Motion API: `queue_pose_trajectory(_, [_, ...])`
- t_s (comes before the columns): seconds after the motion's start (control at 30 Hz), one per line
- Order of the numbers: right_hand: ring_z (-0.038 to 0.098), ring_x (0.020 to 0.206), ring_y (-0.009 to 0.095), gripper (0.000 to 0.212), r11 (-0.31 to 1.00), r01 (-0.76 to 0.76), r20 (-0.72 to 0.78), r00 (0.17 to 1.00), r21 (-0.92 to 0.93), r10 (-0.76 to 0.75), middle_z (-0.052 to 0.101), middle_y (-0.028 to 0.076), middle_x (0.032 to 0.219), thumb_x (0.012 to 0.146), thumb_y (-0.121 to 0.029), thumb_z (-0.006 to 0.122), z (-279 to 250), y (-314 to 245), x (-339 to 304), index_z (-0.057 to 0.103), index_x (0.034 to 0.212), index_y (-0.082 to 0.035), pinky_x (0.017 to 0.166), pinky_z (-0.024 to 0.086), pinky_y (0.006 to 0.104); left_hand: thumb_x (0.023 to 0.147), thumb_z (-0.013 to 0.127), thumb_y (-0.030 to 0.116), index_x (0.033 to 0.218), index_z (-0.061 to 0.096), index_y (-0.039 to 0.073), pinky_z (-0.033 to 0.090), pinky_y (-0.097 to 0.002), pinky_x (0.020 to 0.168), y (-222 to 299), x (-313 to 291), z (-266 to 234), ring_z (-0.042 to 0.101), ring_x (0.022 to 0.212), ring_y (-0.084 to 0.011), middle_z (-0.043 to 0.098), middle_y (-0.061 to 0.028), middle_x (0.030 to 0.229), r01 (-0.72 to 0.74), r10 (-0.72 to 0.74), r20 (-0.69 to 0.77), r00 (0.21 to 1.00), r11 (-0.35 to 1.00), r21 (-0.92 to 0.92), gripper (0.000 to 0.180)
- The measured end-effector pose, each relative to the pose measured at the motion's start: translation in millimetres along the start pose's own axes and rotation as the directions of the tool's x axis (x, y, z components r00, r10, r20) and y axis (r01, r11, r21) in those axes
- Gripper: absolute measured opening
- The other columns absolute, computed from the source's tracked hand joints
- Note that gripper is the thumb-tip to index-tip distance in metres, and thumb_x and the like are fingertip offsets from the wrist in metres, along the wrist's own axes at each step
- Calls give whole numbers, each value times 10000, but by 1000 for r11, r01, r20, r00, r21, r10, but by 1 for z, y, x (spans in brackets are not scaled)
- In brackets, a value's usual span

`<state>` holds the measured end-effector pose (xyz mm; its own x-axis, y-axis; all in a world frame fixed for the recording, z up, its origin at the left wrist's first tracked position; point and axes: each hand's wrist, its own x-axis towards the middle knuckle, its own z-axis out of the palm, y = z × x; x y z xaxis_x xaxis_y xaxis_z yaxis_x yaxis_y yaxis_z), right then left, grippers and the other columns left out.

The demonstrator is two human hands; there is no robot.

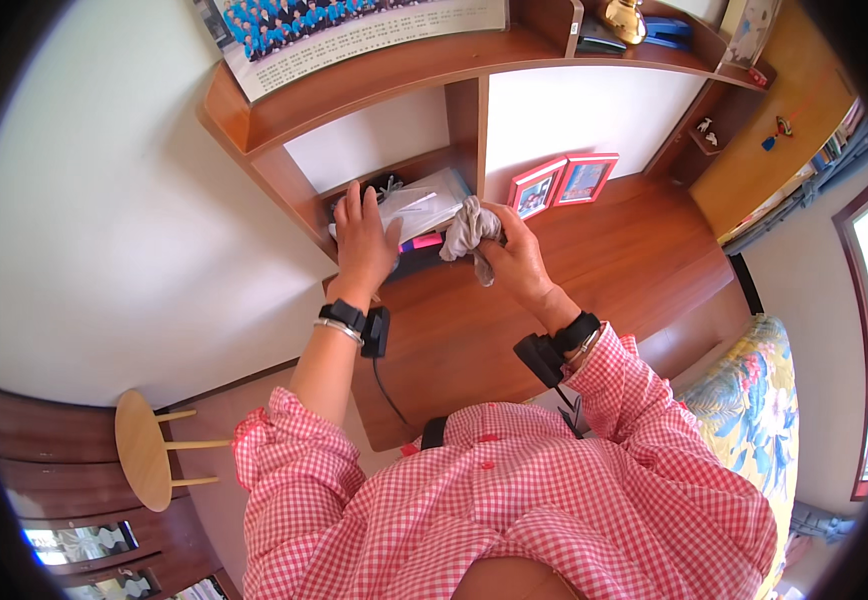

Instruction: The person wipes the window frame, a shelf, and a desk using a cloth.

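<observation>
My right hand (520, 262) grips a crumpled grey cloth (471, 232) in front of the desk's left cubby. My left hand (362, 245) is at the cubby's left side, fingers stretched upward and thumb apart. It lies against or just in front of a stack of white papers or clear plastic packets (424, 208); whether it touches them I cannot tell. Below the stack, a bright pink item (422, 242) shows beside a dark box-like edge. Some dark objects behind my left fingers are partly hidden.
Two red-framed photos (566, 186) stand on the brown desk (594, 250), right of the cubby. Above, the shelf (374, 85) bears a large group photo (304, 35) and a gold-coloured object (625, 20). A round wooden stool (144, 450) is lower left; a floral-covered surface (754, 400) is at right.
</observation>
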<state>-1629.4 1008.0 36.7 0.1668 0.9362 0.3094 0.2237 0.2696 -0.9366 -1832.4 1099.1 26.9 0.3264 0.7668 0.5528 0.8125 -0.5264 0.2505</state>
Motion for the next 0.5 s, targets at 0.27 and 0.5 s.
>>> queue_pose_trajectory(0.27, [540, 888, 141, 407, 997, -65, 5, 998, 36, 65, 524, 54, 1009, 756, 105, 514, -4, 9, -15, 534, 1142, -21, 735, 464, 258, 774, 651, 166, 1277, 395, -57, 344, -430, 998, -13, 32, 26, 433, 1134, -393, 419, -233, 1310, 82, -84, 100, 991, 996, 24, 607])
queue_pose_trajectory(0.5, [541, 930, 153, 392, 996, 10, -19, 1000, -93, -11, 541, 73, 1042, 748, 92, 536, -10, 17, -21, 548, 1123, -22, 757, 462, 263, 753, 624, 64, 1242, 426, -48, 341, -440, 987, -12, 21, 29, 416, 1131, -395, 454, -213, 1272, 3, -3, 52, 999, 1000, -8, 539])
